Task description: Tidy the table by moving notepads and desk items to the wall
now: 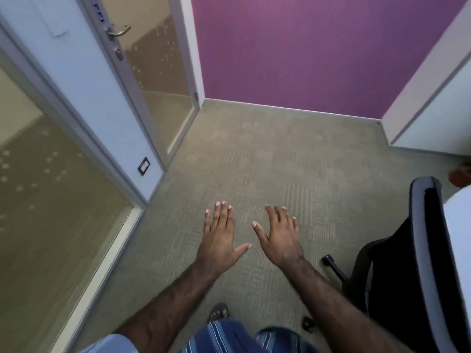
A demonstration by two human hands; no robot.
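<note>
My left hand [219,238] and my right hand [280,235] are stretched out side by side over the grey-green carpet [280,161], palms down, fingers spread, holding nothing. No notepad or desk item shows in the head view. A sliver of a white table [458,240] edge appears at the far right, partly behind a chair. The purple wall [318,52] stands straight ahead.
A black office chair with a grey frame [407,263] stands at the right, its wheeled base reaching toward my right arm. A glass door with a metal handle [142,72] and glass partitions run along the left. A white panel [433,110] sits at the right back.
</note>
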